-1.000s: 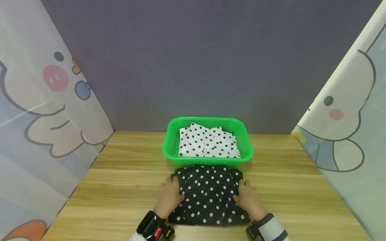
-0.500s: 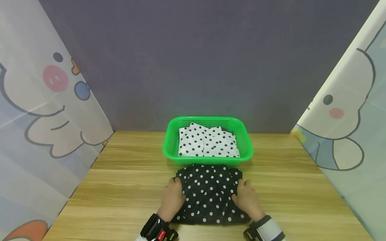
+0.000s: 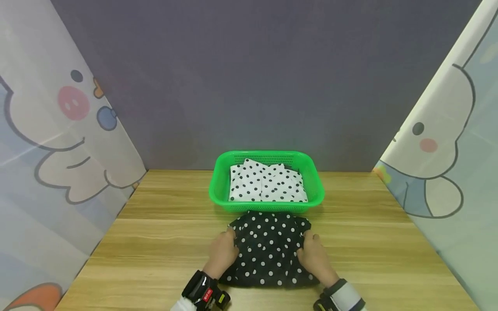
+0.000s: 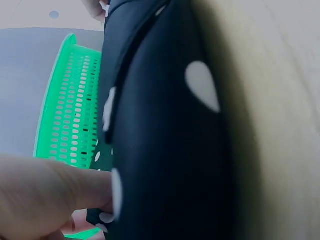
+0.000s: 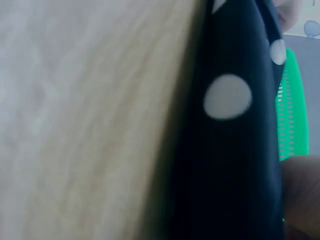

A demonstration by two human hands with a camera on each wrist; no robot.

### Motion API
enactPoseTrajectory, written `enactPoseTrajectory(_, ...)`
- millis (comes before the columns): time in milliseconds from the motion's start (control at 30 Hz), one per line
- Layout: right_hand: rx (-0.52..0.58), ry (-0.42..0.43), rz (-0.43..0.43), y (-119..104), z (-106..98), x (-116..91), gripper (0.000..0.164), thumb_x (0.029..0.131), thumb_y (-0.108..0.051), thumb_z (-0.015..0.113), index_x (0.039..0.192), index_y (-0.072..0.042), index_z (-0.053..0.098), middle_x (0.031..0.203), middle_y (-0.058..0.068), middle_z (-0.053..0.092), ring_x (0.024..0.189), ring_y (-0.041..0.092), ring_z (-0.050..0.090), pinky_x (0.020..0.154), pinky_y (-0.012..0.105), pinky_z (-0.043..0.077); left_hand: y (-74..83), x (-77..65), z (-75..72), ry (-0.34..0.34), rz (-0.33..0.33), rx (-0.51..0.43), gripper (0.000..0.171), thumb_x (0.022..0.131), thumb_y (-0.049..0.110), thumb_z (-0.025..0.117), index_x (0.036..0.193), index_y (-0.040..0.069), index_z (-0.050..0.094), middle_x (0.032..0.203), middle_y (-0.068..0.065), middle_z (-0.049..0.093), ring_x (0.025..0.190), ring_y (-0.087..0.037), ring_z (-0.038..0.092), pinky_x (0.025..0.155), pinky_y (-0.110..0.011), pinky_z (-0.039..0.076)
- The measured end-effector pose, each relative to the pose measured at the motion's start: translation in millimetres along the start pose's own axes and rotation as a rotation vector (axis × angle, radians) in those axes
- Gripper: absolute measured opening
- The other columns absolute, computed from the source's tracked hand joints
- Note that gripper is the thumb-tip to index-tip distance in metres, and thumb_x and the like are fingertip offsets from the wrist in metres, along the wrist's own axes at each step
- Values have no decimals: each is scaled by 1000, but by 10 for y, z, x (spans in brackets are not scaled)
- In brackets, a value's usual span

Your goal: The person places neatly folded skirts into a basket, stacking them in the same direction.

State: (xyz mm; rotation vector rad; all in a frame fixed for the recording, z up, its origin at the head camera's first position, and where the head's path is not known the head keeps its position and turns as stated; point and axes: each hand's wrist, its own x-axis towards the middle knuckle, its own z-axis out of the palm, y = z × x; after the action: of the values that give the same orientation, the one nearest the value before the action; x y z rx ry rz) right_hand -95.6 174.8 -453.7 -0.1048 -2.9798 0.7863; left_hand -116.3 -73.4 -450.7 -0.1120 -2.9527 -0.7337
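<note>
A folded black cloth with white dots [image 3: 268,252] lies on the table just in front of the green basket [image 3: 266,207]. My left hand [image 3: 222,254] pinches its left side, thumb on top. On the opposite side my right hand [image 3: 316,257] grips the cloth the same way. Up close, the left wrist view shows the left thumb [image 4: 60,192] against the cloth, with fingertips partly hidden beyond it. The right wrist view catches only part of the right thumb [image 5: 302,192]. Inside the basket rests a folded white cloth with black dots [image 3: 268,183].
The basket stands at the back of the wooden table [image 3: 155,233], close to a dark grey wall [image 3: 256,77]. Cartoon-printed panels [image 3: 70,172] flank the table on the left and right. Something dark peeks out behind the white cloth in the basket.
The left hand has moved slightly right and now grips the cloth's left edge, drawing it inward. The right hand has shifted a little left. The basket stays in place.
</note>
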Motion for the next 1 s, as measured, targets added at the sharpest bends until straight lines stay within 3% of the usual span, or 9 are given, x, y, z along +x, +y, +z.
enactPoseTrajectory(167, 59, -33, -3, -26, -56, -29, 43, 74, 2, 60, 113, 14, 44, 93, 27, 49, 61, 22, 49, 48, 32, 46, -39, -27, -51, -23, -7, -89, 24, 69, -1, 70, 88, 3, 56, 65, -4, 53, 48, -13, 45, 42, -25, 34)
enactPoseTrajectory(367, 79, -30, -5, -87, -121, -88, 45, 75, 3, 61, 115, 14, 43, 98, 29, 50, 68, 23, 55, 50, 30, 49, -57, -114, -129, 22, -9, -127, 24, 67, 0, 70, 88, 5, 57, 71, -5, 59, 53, -12, 46, 45, -25, 35)
enactPoseTrajectory(733, 119, 125, -93, -139, -220, -294, 43, 74, 6, 61, 113, 10, 45, 110, 28, 50, 95, 39, 58, 74, 46, 52, -26, -364, -360, 117, -10, -241, 26, 66, -4, 69, 87, 7, 58, 69, -1, 59, 52, -7, 46, 43, -21, 37)
enactPoseTrajectory(867, 123, 163, -103, -165, -284, -340, 42, 74, 6, 60, 114, 8, 44, 108, 27, 51, 95, 39, 58, 73, 45, 52, 22, -415, -440, 157, 5, -230, 27, 65, -3, 70, 86, 9, 59, 72, -1, 61, 55, -6, 49, 45, -19, 38)
enactPoseTrajectory(1000, 123, 244, -184, -178, -350, -307, 42, 71, 9, 61, 111, 9, 45, 102, 26, 52, 89, 36, 57, 69, 43, 52, 72, -387, -506, 187, 34, -226, 28, 65, -3, 71, 86, 9, 59, 74, -2, 61, 59, -7, 51, 46, -19, 38)
